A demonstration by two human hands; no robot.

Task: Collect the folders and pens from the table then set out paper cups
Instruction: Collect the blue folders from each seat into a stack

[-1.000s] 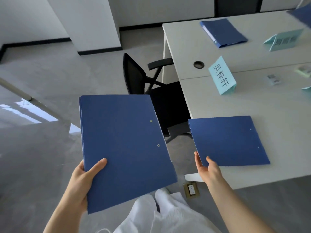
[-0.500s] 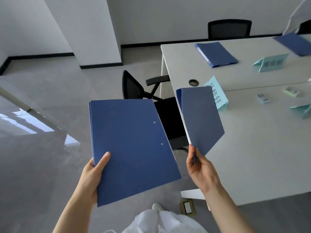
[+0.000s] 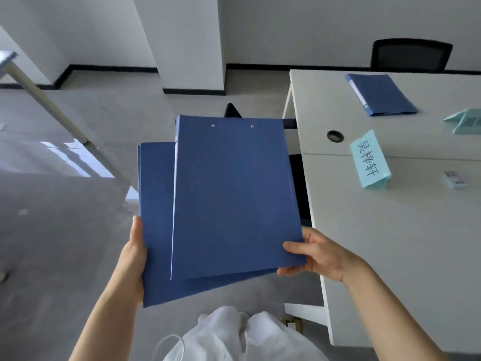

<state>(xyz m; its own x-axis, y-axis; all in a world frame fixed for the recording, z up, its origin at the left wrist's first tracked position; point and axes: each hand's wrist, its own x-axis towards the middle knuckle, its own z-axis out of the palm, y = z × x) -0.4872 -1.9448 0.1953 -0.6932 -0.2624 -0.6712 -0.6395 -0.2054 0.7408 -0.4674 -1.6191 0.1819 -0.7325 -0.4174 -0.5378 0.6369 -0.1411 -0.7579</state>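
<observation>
Two blue folders overlap in front of me, off the table's left edge. The upper folder [image 3: 234, 194] lies on top, and my right hand [image 3: 317, 254] pinches its lower right corner. The lower folder [image 3: 156, 230] sticks out to the left and below, with my left hand [image 3: 135, 254] gripping its left edge. A third blue folder [image 3: 381, 95] lies flat at the far end of the white table [image 3: 390, 230]. No pens or paper cups show.
A light-blue name card [image 3: 371, 162] with handwriting stands on the table, another [image 3: 466, 121] at the right edge. A cable hole [image 3: 335, 136] and a small label [image 3: 454, 178] lie nearby. A black chair [image 3: 296, 178] is tucked beside the table, another [image 3: 410, 54] behind it.
My right hand lifted the second folder off the table and swung it left onto the folder in my left hand. My view turned left.
</observation>
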